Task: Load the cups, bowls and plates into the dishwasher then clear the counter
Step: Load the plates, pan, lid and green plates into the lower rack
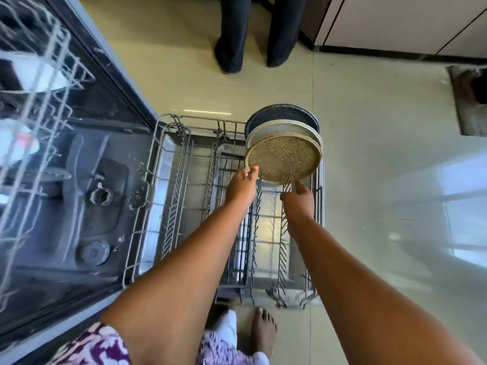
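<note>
While the lower rack (200, 117) is standing pulled out of the dishwasher (87, 180), three plates are sitting on edge between the tines at its far right corner: a dark plate (279, 114) rearmost, a grey plate (276, 129) in the middle and a tan plate (284, 159) nearest. The upright stance is letting the tines carry each rim. The left hand (242, 187) is touching the tan plate's left rim, apparently steadying it; whether its fingers (255, 169) are grasping the rim cannot be told. The right hand (299, 202) is grasping nothing, its index finger reaching toward the lower rim, probably guiding it into a slot. Plate loading is judged to be under way. The bench is lying out of view.
</note>
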